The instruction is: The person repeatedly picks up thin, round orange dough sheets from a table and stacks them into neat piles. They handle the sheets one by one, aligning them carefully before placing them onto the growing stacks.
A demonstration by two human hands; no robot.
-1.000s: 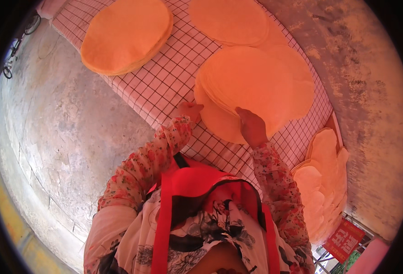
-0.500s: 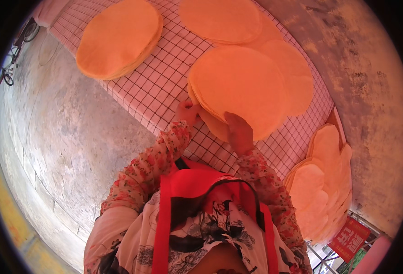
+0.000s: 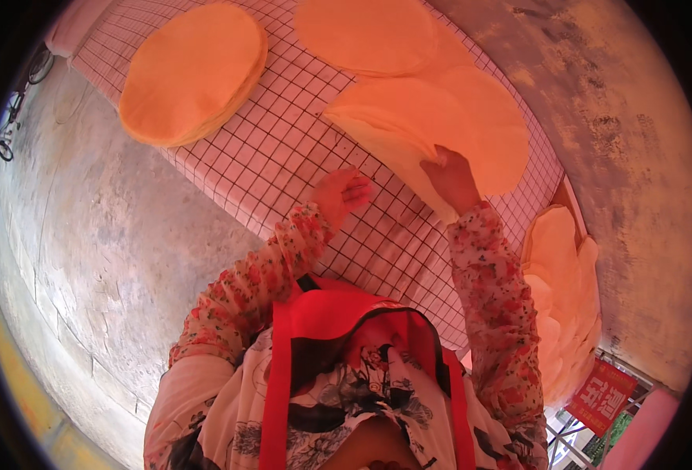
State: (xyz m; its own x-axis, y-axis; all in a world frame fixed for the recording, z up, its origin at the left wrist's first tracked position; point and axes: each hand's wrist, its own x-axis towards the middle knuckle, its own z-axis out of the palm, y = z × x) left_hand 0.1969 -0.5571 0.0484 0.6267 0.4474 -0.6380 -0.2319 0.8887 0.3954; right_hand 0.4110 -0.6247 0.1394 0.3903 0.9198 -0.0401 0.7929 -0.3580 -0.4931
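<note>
Thin, round orange-tinted sheets, seemingly flatbreads, lie in a pile on a wire-grid rack. Their near side is turned up and folded over toward the far right. My right hand grips the folded edge, thumb toward the left. Nearer me and to the left, my left hand hovers over bare grid, holding nothing, its fingers loosely bent and the hand open. The folded layers hide how many sheets are in the right hand.
A thick round stack stands at the far left of the rack, and another round pile at the back. Several folded sheets are heaped at the right, near a red sign. A rough wall borders the right; concrete floor lies left.
The near part of the pile was flat and is now folded over. My right hand moved up and right with its edge. My left hand let go of the edge.
</note>
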